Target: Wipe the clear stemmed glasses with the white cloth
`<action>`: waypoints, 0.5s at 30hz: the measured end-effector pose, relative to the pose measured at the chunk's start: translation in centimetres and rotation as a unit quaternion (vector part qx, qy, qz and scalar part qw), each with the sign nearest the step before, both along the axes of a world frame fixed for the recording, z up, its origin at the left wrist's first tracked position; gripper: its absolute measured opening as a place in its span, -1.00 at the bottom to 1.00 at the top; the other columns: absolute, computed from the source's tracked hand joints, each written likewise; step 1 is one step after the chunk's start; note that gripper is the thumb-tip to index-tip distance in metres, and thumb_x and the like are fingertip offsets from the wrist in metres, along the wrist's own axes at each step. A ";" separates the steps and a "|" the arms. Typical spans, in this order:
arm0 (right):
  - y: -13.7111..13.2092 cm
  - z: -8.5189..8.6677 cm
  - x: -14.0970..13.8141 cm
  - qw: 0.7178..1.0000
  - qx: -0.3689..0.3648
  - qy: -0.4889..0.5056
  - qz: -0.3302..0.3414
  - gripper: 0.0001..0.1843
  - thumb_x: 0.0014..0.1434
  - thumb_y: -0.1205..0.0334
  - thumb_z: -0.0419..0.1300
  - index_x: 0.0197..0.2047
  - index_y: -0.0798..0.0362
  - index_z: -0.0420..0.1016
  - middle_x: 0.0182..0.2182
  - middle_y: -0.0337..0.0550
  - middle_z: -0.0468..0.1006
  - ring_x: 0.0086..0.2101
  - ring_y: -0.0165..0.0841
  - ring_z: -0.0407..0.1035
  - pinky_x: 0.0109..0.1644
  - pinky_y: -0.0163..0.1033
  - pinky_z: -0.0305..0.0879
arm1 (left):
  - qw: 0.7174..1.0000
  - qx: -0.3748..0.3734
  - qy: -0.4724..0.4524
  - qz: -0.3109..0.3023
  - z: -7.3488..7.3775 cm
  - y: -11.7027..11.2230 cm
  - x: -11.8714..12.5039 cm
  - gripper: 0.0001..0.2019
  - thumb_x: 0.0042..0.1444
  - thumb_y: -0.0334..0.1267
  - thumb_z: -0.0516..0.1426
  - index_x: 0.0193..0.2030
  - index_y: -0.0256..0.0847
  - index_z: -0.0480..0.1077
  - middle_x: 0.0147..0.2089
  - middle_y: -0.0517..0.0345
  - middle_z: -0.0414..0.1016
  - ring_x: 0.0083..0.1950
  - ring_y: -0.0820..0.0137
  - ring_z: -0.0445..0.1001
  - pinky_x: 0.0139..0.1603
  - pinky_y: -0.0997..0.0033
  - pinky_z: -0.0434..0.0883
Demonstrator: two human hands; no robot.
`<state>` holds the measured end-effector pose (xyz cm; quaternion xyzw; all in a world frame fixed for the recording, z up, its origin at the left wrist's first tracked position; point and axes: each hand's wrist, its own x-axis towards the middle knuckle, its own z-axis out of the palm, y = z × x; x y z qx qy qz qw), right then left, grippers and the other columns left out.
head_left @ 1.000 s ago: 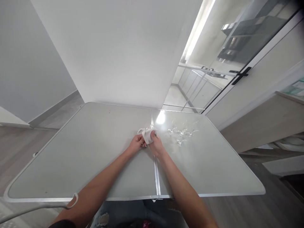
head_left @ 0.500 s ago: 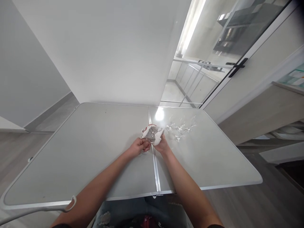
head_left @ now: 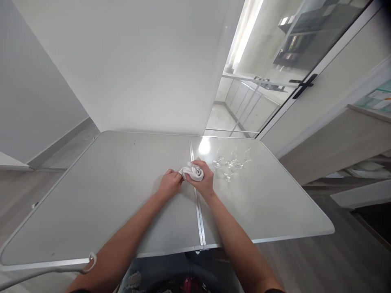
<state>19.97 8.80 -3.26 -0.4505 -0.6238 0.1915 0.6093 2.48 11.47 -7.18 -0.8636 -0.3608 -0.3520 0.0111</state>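
Observation:
A white cloth point(head_left: 192, 172) is bunched around a clear wine glass whose bowl showed a moment ago and is now almost wholly covered. My right hand point(head_left: 204, 179) grips the cloth from the right, with its fingers and thumb curled around the wad. On the left side my left hand point(head_left: 171, 183) is closed against the cloth's end, where the glass's stem or foot appears to be; its fingers hide that part. Both hands are above the table's metal centre seam. To the right of them stand several clear stemmed glasses point(head_left: 228, 178), grouped close together.
The pale folding table point(head_left: 100, 195) has a metal rim and a centre strip point(head_left: 200, 221). Behind it rises a white wall point(head_left: 137, 73), with a glass door point(head_left: 259, 81) at the right. A grey cable or hose point(head_left: 55, 269) hangs by the front left edge.
The cloth was spread open with the glass bowl visible in it; now it is wrapped into a wad. My right hand has come over the cloth, and my left hand has shifted slightly left.

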 end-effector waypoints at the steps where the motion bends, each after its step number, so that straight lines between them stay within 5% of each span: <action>1: 0.0 0.3 0.3 0.998 0.014 -0.044 0.030 -0.66 0.04 0.16 0.41 -0.09 -0.05 0.53 -0.14 -0.09 0.58 -0.12 -0.21 0.47 0.04 -0.09 0.41 | 0.999 0.035 0.030 -0.006 0.1 0.2 -0.4 -0.77 0.25 -0.47 0.06 -0.44 -0.20 0.32 -0.51 0.17 0.40 -0.47 0.39 0.32 -0.25 0.30 0.21; 5: 0.2 0.8 1.5 0.983 -0.046 -0.092 0.154 -0.85 0.18 0.13 0.31 -0.19 -0.02 0.60 -0.26 -0.14 0.63 -0.25 -0.27 0.50 -0.06 -0.15 0.41 | 0.986 0.099 0.117 -0.064 1.1 0.7 -2.3 -0.76 0.30 -0.50 0.01 -0.38 -0.20 0.34 -0.45 0.15 0.41 -0.41 0.37 0.34 -0.18 0.27 0.22; 9: 0.6 0.3 2.3 0.962 -0.170 0.075 0.198 -0.76 0.13 0.05 0.37 -0.23 0.03 0.59 -0.33 -0.14 0.62 -0.31 -0.27 0.48 -0.17 -0.17 0.40 | 0.991 0.039 0.088 -0.093 1.8 0.3 -2.6 -0.77 0.36 -0.39 -0.01 -0.34 -0.17 0.36 -0.42 0.14 0.42 -0.39 0.36 0.33 -0.10 0.25 0.24; 15: 1.0 -0.6 1.3 0.825 -0.259 0.384 0.324 -0.69 0.10 -0.09 0.30 -0.23 -0.05 0.49 -0.37 -0.14 0.59 -0.23 -0.14 0.51 -0.22 -0.08 0.44 | 0.962 -0.202 -0.123 -0.136 1.3 -1.2 0.2 -0.69 0.33 -0.18 0.03 -0.45 -0.15 0.37 -0.47 0.14 0.42 -0.39 0.36 0.35 -0.13 0.29 0.32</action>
